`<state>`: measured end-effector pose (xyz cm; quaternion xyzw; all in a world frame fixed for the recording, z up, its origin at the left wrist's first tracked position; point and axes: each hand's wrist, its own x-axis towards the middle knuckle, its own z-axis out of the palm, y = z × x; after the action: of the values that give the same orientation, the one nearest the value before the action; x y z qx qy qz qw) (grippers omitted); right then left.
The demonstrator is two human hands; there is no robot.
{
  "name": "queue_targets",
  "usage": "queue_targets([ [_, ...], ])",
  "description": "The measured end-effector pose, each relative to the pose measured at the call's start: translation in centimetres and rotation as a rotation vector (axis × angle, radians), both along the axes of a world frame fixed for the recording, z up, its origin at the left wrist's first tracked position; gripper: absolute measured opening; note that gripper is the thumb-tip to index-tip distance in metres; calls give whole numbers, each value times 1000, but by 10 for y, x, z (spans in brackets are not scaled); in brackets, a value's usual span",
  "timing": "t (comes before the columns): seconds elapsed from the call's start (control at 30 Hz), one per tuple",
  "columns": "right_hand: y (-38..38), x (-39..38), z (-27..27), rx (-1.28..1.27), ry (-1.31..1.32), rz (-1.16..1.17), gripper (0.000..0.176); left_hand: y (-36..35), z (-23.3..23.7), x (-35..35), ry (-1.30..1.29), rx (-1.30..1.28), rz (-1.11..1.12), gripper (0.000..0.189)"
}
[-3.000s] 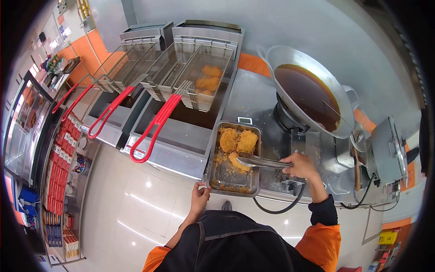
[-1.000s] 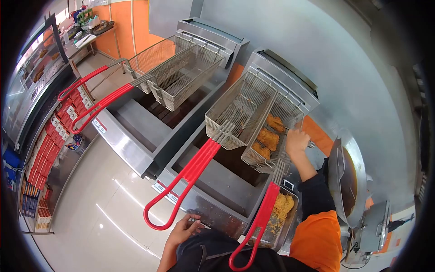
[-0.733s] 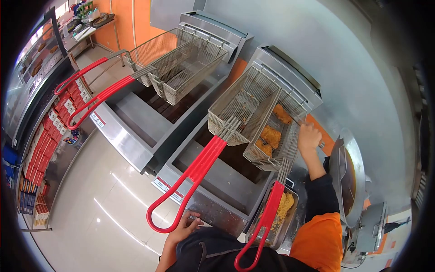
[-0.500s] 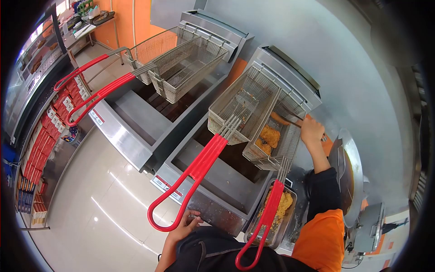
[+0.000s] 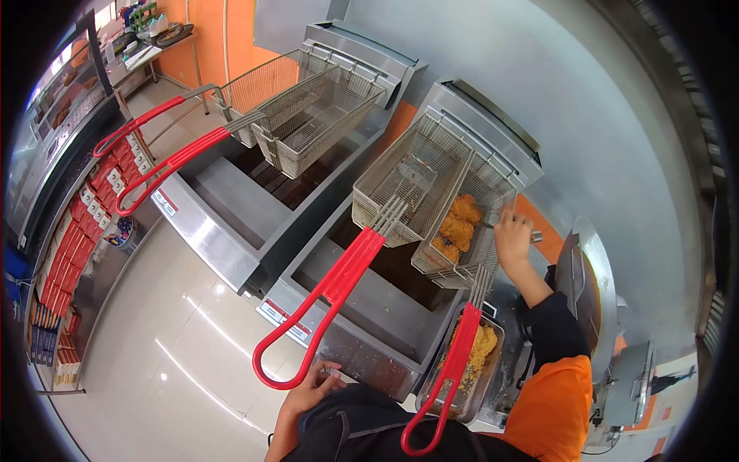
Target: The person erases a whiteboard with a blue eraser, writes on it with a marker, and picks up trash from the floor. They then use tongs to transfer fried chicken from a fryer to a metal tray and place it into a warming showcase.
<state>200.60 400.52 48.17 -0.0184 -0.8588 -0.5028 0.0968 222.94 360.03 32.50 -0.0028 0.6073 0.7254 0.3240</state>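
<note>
My right hand (image 5: 514, 236) is closed around metal tongs (image 5: 536, 236), at the right side of a wire fryer basket (image 5: 499, 185). The tongs' tips point at several golden fried chicken pieces (image 5: 456, 229) lying in that basket; whether they touch is hard to tell. My left hand (image 5: 314, 387) is low by the fryer's front edge, beneath a red basket handle (image 5: 319, 300). Its fingers are loosely bent and apart, with nothing visible in them. A second red handle (image 5: 454, 362) belongs to the basket with the chicken.
Beside that basket hangs another wire basket (image 5: 412, 173) over the same fryer (image 5: 369, 300). To the left, a second fryer (image 5: 223, 223) carries two raised baskets (image 5: 315, 115). A metal tray (image 5: 486, 377) of yellow crumbs and a large round pan (image 5: 596, 300) stand on the right.
My right hand has moved down and slightly left with the tongs. The far chicken piece, tilted up before, now lies against the others. My left hand has barely moved.
</note>
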Motion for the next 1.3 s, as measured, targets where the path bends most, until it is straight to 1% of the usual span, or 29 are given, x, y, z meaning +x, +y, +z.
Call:
queue_targets([
  [0.03, 2, -3, -6, 32, -2, 28, 18, 1, 0, -1, 4, 0, 7, 28],
  [0.13, 3, -1, -9, -5, 2, -64, 23, -1, 1, 0, 7, 0, 22, 28],
  [0.23, 11, 3, -11, -130, 157, -97, 27, -4, 3, 2, 2, 0, 44, 28],
  [0.33, 27, 1, -17, -113, 118, 138, 29, -8, 0, 4, 5, -18, 49, 27],
  [0.43, 4, 5, 0, -101, 167, 67, 18, -8, 5, 2, 32, -16, 62, 27],
  [0.53, -10, 10, 16, -33, 32, 5, 19, -8, 5, 3, 20, -22, 56, 27],
  [0.63, 11, -4, 2, -90, -30, 88, 21, -7, 12, 0, 33, -27, 51, 27],
  [0.73, 24, -10, -13, -114, 85, 87, 21, -8, 11, 1, 51, -27, 66, 27],
  [0.83, 13, 2, -7, -136, 146, -35, 25, -9, 13, 1, 47, -36, 85, 28],
  [0.93, 9, 5, 2, -229, 94, -135, 23, -11, 7, 1, 63, -21, 102, 28],
  [1.0, 9, 2, 2, -204, 122, -24, 19, -10, 4, 1, 62, -3, 106, 28],
  [1.03, 11, 0, 1, -190, 136, 29, 17, -10, 3, 0, 70, -11, 83, 26],
  [1.1, 15, -11, -7, -193, 53, 38, 17, -9, 5, -3, 87, -25, 43, 21],
  [1.13, 17, -16, -11, -196, 8, 44, 16, -7, 7, -3, 108, -46, 36, 21],
  [1.23, 14, -8, 12, -329, 71, -97, 15, -4, 9, 2, 148, -91, 33, 23],
  [1.3, 24, 15, 37, -519, 92, -155, 17, 0, 14, 6, 148, -114, 16, 23],
])
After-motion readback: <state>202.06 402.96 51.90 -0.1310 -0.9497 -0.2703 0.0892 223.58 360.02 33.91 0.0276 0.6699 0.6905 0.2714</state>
